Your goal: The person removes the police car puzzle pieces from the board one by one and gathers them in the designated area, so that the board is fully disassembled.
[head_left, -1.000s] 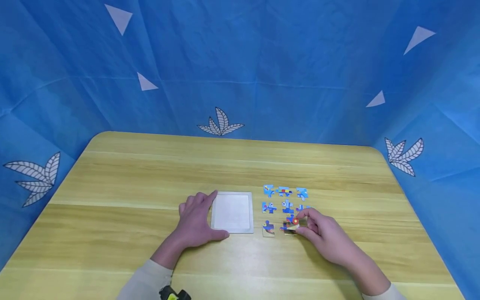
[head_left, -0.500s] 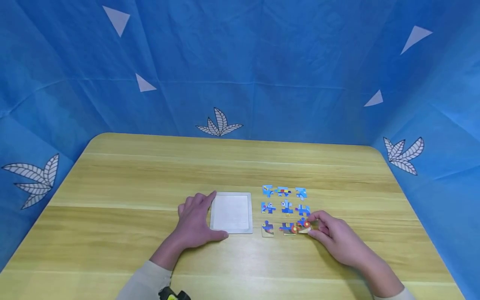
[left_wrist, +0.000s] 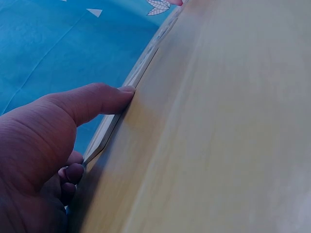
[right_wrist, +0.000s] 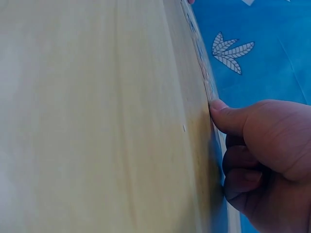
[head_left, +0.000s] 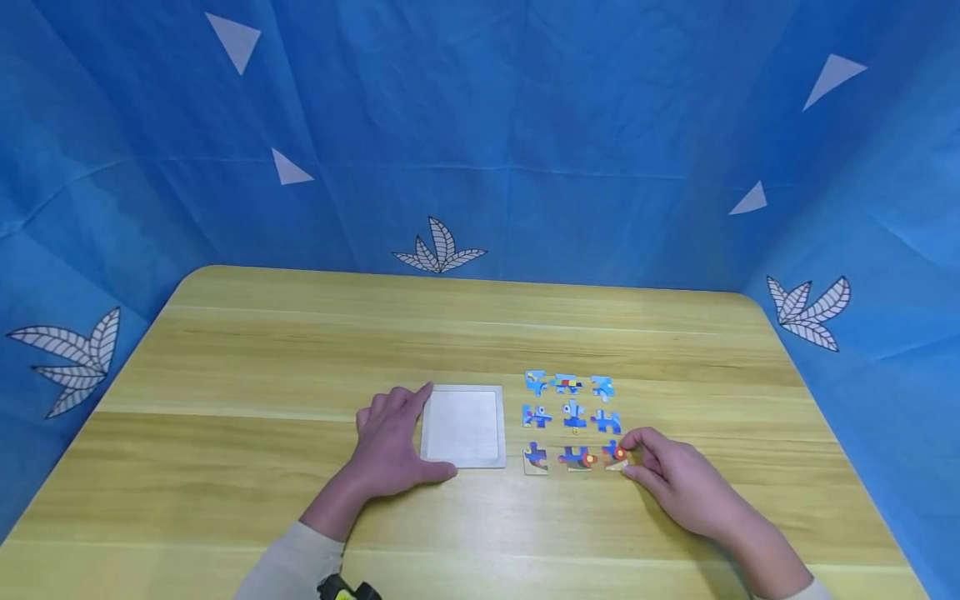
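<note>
A square, light-coloured puzzle tray [head_left: 463, 427] lies flat on the table. My left hand [head_left: 393, 442] holds its left side, with the thumb at the near edge and the index finger at the far corner; the left wrist view shows the thumb [left_wrist: 104, 102] against the tray's rim. At the near right of the loose jigsaw pieces, my right hand [head_left: 675, 479] pinches a puzzle piece [head_left: 614, 455] with a red wheel between thumb and index finger, down at the table. To its left lie a wheel piece [head_left: 577, 457] and a brown-and-blue corner piece [head_left: 536, 458], apart from each other.
Further back sit two more rows of blue pieces, among them a middle piece [head_left: 573, 414] and a far one [head_left: 567, 383]. The wooden table [head_left: 300, 350] ends at a blue patterned cloth [head_left: 480, 125] behind and at both sides.
My right hand has moved right with the wheel piece, from over the middle piece of the near row to that row's right end, and lowered it to the table. The left hand stays on the tray.
</note>
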### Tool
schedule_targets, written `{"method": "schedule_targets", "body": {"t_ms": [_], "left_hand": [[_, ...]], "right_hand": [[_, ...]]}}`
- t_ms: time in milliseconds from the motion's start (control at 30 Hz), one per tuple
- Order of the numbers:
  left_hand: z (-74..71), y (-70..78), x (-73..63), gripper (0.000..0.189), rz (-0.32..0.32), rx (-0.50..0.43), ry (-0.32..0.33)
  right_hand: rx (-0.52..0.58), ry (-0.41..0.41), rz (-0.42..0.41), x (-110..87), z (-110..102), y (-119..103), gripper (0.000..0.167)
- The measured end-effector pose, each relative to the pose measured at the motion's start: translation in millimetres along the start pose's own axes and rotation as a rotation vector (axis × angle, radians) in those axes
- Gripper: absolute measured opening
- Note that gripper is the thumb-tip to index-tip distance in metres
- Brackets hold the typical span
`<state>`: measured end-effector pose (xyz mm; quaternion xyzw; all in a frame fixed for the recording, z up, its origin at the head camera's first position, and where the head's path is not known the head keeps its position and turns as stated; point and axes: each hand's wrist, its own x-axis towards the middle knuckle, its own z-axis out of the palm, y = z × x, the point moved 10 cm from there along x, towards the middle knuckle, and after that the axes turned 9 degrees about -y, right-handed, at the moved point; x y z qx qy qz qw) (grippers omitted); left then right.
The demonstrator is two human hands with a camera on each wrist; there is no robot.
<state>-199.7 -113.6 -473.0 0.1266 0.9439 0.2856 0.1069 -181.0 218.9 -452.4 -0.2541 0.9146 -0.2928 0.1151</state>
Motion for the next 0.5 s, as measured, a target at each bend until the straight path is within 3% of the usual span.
{"method": "schedule_targets", "body": {"t_ms": [333, 500], "left_hand": [[-0.5, -3.8, -1.2, 0.116, -0.015, -0.009, -0.005], [0.8, -5.7, -1.7, 0.116, -0.022, -0.01, -0.013]], "right_hand": [[0.023, 0.007, 0.004, 2.7, 1.9, 0.0, 0.024], [0.067, 0.067, -0.037, 0.9, -6.2, -6.9, 0.024]]}}
